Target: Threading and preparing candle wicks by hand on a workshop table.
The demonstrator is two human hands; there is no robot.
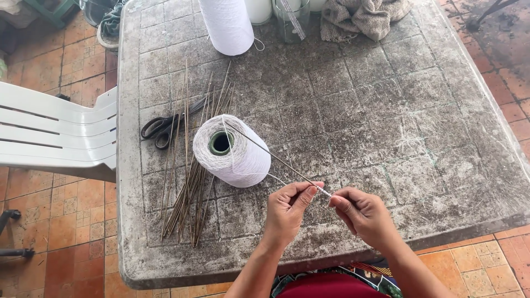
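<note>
Near front edge of worktop [386, 110]: thin stick [276, 157] being held between both hands, long axis running from lower right up to upper left, far tip passing over white thread cone [232, 152]. Near end, wrapped in white thread [324, 192], sitting in the gap between the hands. Left hand [287, 212] pinching the stick shaft, fingers [307, 193] closed on it. Right hand [361, 212] closing on the wrapped tip from the right, fingers [338, 203] pinched; whether gripping stick or only thread, cannot tell. Both hands about equally near, left one lying further up the shaft. Thread strand trailing from cone toward the hands, faint, hard to follow. Lying left of cone: bundle of sticks [190, 182] and black scissors [165, 127], partly overlapping. Standing at far edge: second white cone [227, 25], cut off by frame, plus clear container [292, 19] and grey cloth [364, 16], also cropped. Showing at left: white plastic chair [55, 132].
</note>
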